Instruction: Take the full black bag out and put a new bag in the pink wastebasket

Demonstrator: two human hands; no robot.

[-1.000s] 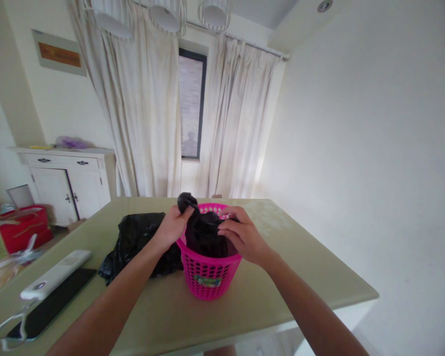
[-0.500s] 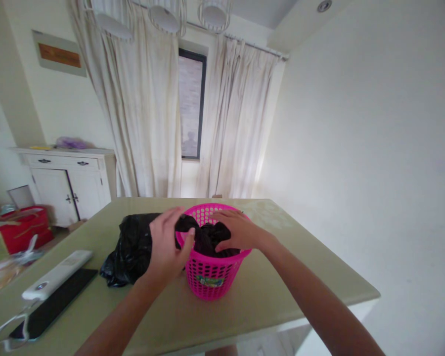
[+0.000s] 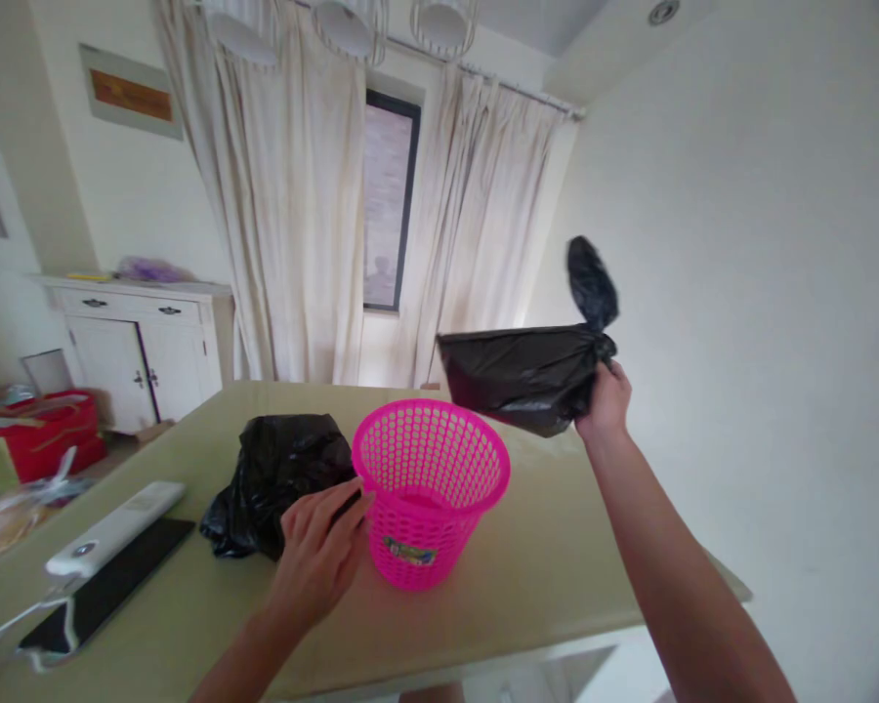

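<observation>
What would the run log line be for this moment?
right hand: grips tied black bag aloft | left hand: against pink basket | second black bag: on table

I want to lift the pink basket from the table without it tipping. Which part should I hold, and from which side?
Grip the thick rim of the pink basket from above, on its right side. The basket stands upright and open, nothing shows inside it, and the left hand already rests against its left wall, next to the black bag on the table.
</observation>
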